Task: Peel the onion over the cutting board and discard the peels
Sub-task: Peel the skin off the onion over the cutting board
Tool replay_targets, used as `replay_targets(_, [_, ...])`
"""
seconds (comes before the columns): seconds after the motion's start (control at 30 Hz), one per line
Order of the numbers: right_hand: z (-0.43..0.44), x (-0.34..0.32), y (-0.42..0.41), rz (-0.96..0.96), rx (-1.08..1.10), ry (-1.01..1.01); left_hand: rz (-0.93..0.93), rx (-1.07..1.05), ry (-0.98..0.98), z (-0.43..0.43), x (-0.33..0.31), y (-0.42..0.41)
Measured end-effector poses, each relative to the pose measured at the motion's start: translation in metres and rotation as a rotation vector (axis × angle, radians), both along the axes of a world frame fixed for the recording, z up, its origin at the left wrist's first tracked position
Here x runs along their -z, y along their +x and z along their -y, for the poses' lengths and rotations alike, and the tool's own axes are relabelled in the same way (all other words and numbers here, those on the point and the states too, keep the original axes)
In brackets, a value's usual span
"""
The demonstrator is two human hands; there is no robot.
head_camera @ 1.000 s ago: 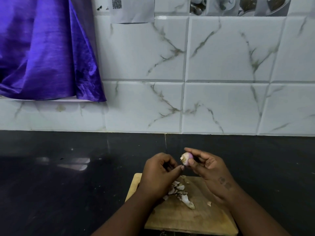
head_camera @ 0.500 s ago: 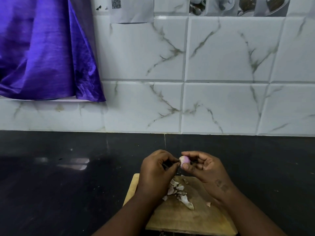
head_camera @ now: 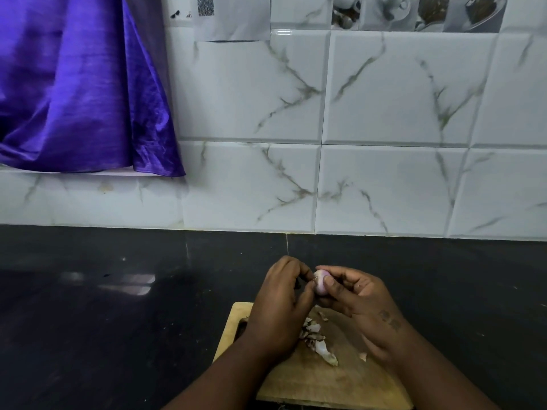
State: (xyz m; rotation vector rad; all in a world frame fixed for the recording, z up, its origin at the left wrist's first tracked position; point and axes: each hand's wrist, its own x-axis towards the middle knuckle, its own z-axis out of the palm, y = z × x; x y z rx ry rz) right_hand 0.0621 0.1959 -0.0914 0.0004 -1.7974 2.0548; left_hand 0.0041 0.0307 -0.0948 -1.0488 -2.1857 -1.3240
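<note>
A small pinkish onion is held just above the far edge of the wooden cutting board. My right hand grips it between thumb and fingers. My left hand pinches at the onion's left end with its fingertips, where a bit of skin shows. A small pile of dry peels lies on the board beneath my hands, with one stray flake to the right.
The board sits on a black polished counter that reaches back to a white marbled tile wall. A purple cloth hangs over a ledge at the upper left.
Both hands have drawn slightly closer together around the onion, and my left fingertips now pinch its left end. The peel pile on the board is unchanged.
</note>
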Motion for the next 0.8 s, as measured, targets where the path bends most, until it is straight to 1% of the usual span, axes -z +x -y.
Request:
replay_targets(0.1, [-0.0018, -0.0009, -0.0003, 0.013, -0.036, -0.074, 0.056, 0.020, 0.118, -0.0002, 0.0012, -0.0023])
replay_targets(0.17, [-0.0032, -0.0015, -0.0009, 0.011, -0.039, -0.082, 0.120, 0.032, 0.209, -0.0001, 0.0010, -0.0038])
replay_targets(0.23, [-0.0044, -0.0023, -0.0012, 0.004, -0.030, -0.077, 0.172, 0.045, 0.255, 0.0008, -0.0001, -0.0035])
replay_targets(0.33, [-0.0042, -0.0034, -0.0005, 0.009, -0.048, -0.069, 0.154, 0.073, 0.239, 0.0017, 0.0004, -0.0042])
replay_targets(0.43, [-0.0034, -0.0030, 0.0000, 0.037, -0.044, -0.059, 0.119, 0.048, 0.266, 0.0011, 0.0008, -0.0053])
replay_targets(0.63, [-0.0034, -0.0041, 0.0025, 0.030, -0.046, 0.034, 0.176, 0.076, 0.266, 0.0011, -0.0017, -0.0055])
replay_targets(0.7, [-0.0032, -0.0036, 0.0027, 0.043, -0.063, 0.015, 0.174, 0.094, 0.247, 0.0003, -0.0027, -0.0025])
replay_targets(0.8, [-0.0007, -0.0035, 0.0015, 0.064, -0.076, -0.054, 0.106, 0.113, 0.223, 0.0002, -0.0028, 0.0018])
